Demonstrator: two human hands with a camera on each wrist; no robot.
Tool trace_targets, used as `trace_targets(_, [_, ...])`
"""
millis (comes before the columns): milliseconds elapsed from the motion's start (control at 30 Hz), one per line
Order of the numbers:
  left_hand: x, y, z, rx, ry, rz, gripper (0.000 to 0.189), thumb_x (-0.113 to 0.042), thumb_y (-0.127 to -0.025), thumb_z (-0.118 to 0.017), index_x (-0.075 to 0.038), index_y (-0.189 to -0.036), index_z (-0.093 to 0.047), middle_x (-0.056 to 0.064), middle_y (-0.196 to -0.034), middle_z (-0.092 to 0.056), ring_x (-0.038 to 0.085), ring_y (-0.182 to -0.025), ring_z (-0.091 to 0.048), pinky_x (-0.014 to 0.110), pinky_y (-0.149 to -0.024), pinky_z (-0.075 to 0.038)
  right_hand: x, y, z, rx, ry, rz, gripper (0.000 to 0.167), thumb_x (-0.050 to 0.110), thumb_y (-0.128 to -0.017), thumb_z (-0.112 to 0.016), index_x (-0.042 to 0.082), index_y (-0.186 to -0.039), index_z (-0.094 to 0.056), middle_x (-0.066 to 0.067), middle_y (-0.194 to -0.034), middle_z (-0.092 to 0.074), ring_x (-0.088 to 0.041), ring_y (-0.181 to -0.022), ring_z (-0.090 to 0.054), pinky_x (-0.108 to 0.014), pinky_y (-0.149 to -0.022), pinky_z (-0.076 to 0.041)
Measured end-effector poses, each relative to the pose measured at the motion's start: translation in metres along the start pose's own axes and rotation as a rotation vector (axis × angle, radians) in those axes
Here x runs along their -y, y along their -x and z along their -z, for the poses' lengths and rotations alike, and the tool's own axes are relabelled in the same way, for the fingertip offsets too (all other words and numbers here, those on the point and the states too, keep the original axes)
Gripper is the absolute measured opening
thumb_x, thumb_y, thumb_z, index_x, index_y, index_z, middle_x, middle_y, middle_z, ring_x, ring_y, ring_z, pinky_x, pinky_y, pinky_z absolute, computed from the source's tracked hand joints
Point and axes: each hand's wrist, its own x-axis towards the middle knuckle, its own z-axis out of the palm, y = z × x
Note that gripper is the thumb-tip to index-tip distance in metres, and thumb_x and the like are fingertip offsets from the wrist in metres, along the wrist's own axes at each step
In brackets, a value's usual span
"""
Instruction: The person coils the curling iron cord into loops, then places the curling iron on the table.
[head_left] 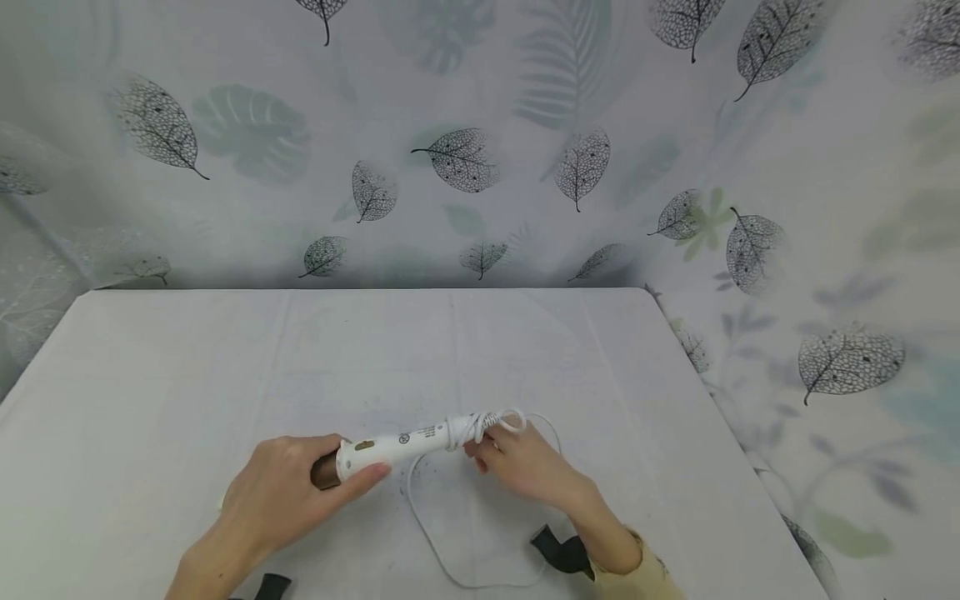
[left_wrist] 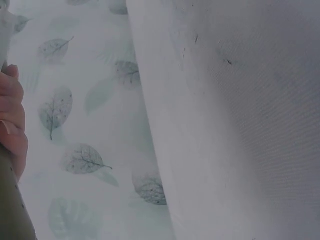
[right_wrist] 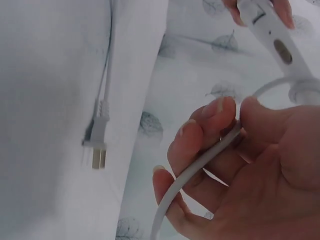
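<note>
A white curling iron point(head_left: 401, 446) with a brown barrel is held over the table, tilted slightly up to the right. My left hand point(head_left: 281, 492) grips it around the brown end, thumb along the white body. White cord point(head_left: 480, 425) is wound around the handle's right end, and a loose loop hangs down toward me. My right hand point(head_left: 525, 458) is at that end; in the right wrist view its thumb and fingers pinch the cord point(right_wrist: 192, 170). A two-pin plug point(right_wrist: 99, 142) hangs at the cord's end against the white tabletop.
The table point(head_left: 187, 367) has a white cover. Behind and to the right hangs a leaf-printed curtain point(head_left: 465, 75). A black strap piece point(head_left: 562, 550) sits by my right wrist, another point(head_left: 272, 586) by my left. Fingers point(left_wrist: 12, 115) and a sleeve edge into the left wrist view.
</note>
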Motion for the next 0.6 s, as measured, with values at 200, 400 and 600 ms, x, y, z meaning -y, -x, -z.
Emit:
trace_targets(200, [0.003, 0.002, 0.004, 0.032, 0.022, -0.051, 0.055, -0.055, -0.076, -0.082, -0.028, -0.057, -0.037, -0.023, -0.059, -0.015, -0.007, -0.055, -0.014, 0.015, -0.048, -0.013, -0.011, -0.002, 0.007, -0.083, 0.039, 0.142, 0.024, 0.007, -0.093, -0.066, 0.017, -0.074, -0.055, 0.013, -0.062, -0.046, 0.002, -0.057, -0.033, -0.025, -0.067, -0.036])
trace_targets(400, [0.003, 0.004, 0.005, 0.169, 0.088, -0.079, 0.047, -0.060, -0.078, -0.078, -0.035, -0.059, -0.043, -0.025, -0.058, -0.014, -0.008, -0.053, -0.016, 0.016, -0.047, -0.016, -0.015, -0.002, 0.013, -0.018, 0.060, 0.178, 0.029, 0.027, -0.095, -0.069, 0.017, -0.071, -0.055, 0.015, -0.059, -0.041, 0.002, -0.056, -0.033, -0.025, -0.072, -0.036])
trace_targets(600, [0.002, 0.005, 0.003, 0.228, 0.121, -0.144, 0.052, -0.062, -0.078, -0.077, -0.032, -0.057, -0.039, -0.026, -0.057, -0.014, -0.009, -0.053, -0.017, 0.014, -0.046, -0.017, -0.016, -0.001, 0.016, 0.081, -0.131, 0.119, 0.030, 0.035, -0.094, -0.069, 0.014, -0.074, -0.060, 0.014, -0.061, -0.035, 0.002, -0.056, -0.032, -0.018, -0.056, -0.029])
